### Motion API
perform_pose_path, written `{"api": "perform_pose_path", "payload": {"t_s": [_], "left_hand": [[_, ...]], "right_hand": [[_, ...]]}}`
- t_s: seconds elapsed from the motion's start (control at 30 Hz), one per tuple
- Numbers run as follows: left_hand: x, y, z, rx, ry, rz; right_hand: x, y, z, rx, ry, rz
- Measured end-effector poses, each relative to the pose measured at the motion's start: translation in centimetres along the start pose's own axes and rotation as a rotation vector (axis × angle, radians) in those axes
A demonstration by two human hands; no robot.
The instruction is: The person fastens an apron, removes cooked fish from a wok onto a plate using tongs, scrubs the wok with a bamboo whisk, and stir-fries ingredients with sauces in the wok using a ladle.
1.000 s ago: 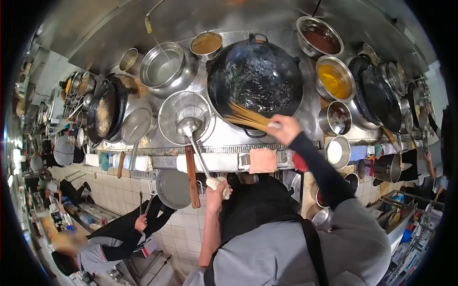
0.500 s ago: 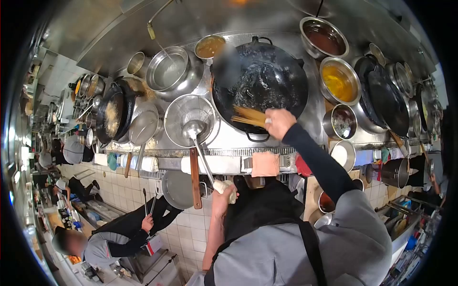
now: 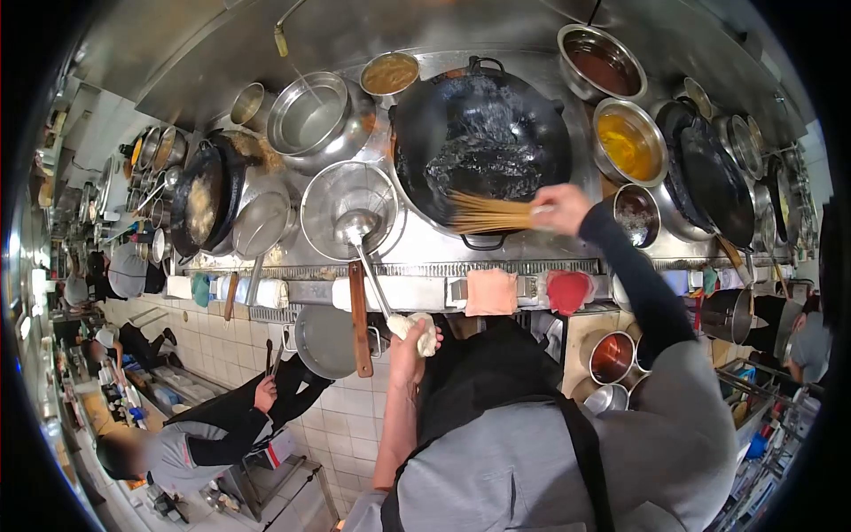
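Observation:
My right hand is closed around the end of a bamboo wok brush. Its bristles point left over the near rim of a large black wok, whose inside looks wet and shiny. Low in front of the stove, my left hand grips a white cloth wrapped about the handle end of a metal ladle. The ladle's bowl rests in a round wire strainer left of the wok; the strainer's wooden handle hangs over the counter edge.
A pot of cloudy liquid and a bowl of brown liquid stand left of the wok. Bowls of yellow and dark red liquid stand right. Folded cloths lie along the front rail. Another person works at lower left.
My right hand has moved right and slightly up with the brush, whose bristles are now more spread. The cloth in my left hand has shifted slightly. The wet pattern inside the wok differs.

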State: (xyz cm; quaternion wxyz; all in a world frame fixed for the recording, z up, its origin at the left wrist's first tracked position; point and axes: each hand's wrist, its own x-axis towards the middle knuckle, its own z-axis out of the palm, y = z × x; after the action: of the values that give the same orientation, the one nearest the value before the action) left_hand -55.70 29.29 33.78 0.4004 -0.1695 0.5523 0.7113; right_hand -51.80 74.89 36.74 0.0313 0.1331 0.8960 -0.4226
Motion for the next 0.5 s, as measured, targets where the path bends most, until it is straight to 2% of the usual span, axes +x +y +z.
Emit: {"api": "perform_pose_path", "payload": {"t_s": [0.07, 0.1, 0.13, 0.2, 0.23, 0.27, 0.3, 0.33, 0.4, 0.47, 0.5], "left_hand": [[0.7, 0.7, 1.1, -0.097, -0.065, -0.091], [1.7, 1.1, 2.1, -0.189, -0.117, -0.147], [2.6, 1.5, 3.0, -0.277, -0.169, -0.204], [5.0, 1.7, 6.1, -0.215, -0.201, -0.2], [6.1, 1.9, 8.7, -0.122, -0.119, -0.198], [9.1, 0.5, 9.0, -0.081, -0.204, -0.193], [10.7, 0.0, 11.0, -0.064, -0.137, -0.189], [11.9, -0.3, 13.2, 0.029, -0.019, -0.187], [14.5, -0.4, 15.8, 0.123, -0.008, -0.177], [16.5, -1.7, 16.4, 0.118, -0.019, -0.063], [16.3, -1.5, 16.9, 0.066, 0.042, -0.081]], "right_hand": [[1.2, 0.5, -5.8, -0.066, -0.108, 0.079], [2.7, -2.7, -6.5, -0.074, -0.197, 0.198], [5.1, -2.1, -4.9, -0.087, -0.239, 0.021], [9.3, -4.4, -0.4, -0.235, -0.124, -0.061], [11.8, -4.5, 1.8, -0.265, 0.075, -0.105], [14.4, -4.4, 3.6, -0.279, 0.257, -0.074], [14.9, -5.8, 4.4, -0.21, 0.392, 0.066], [14.3, -6.1, 5.2, -0.205, 0.41, 0.105], [12.4, -6.2, 8.0, -0.198, 0.448, 0.183], [7.5, -5.3, 9.8, -0.239, 0.392, 0.08], [4.6, -5.4, 9.1, -0.327, 0.319, 0.085]]}}
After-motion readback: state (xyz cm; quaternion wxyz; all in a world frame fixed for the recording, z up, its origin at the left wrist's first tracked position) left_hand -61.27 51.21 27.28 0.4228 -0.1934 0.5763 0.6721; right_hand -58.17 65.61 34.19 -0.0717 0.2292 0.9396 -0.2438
